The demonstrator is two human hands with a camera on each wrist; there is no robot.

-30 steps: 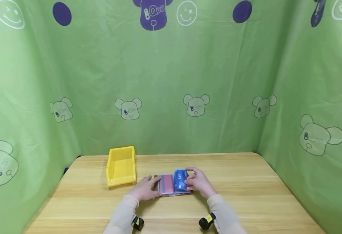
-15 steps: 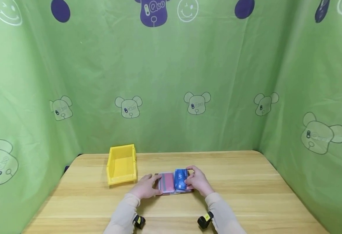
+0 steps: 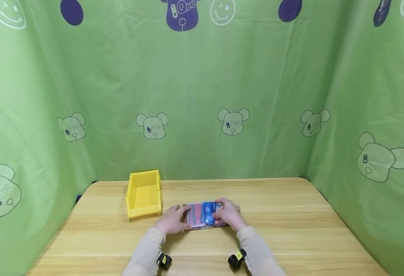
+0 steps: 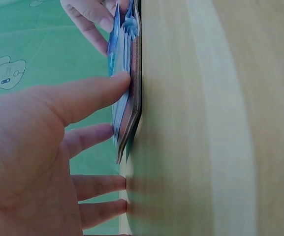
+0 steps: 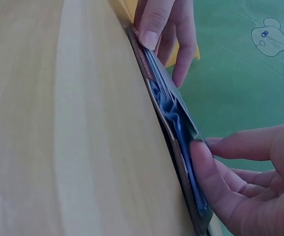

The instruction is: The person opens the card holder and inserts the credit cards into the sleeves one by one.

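Observation:
A brown-covered card holder (image 3: 195,215) lies spread on the table, its pages stacked with pink and grey-striped cards showing on the left half. My left hand (image 3: 169,221) steadies that half: thumb against the near page edges, index finger on the pages, other fingertips down on the table beyond in the left wrist view. A blue VIP card (image 3: 207,213) leans across the middle of the holder. Thumb and fingertips of my right hand (image 3: 230,214) pinch at its right side. In the right wrist view, crumpled blue plastic sleeves (image 5: 171,113) bulge between the pages and the cover (image 5: 181,169).
A yellow plastic bin (image 3: 144,212) stands to the left behind my left hand. The wooden table (image 3: 291,226) extends to both sides. A green printed curtain (image 3: 195,157) hangs along its back and sides. Each wrist wears a small black camera (image 3: 237,260).
My right hand has moved left with the blue card, from over the right half to across the middle, covering part of the pink card. My left hand has stayed in place.

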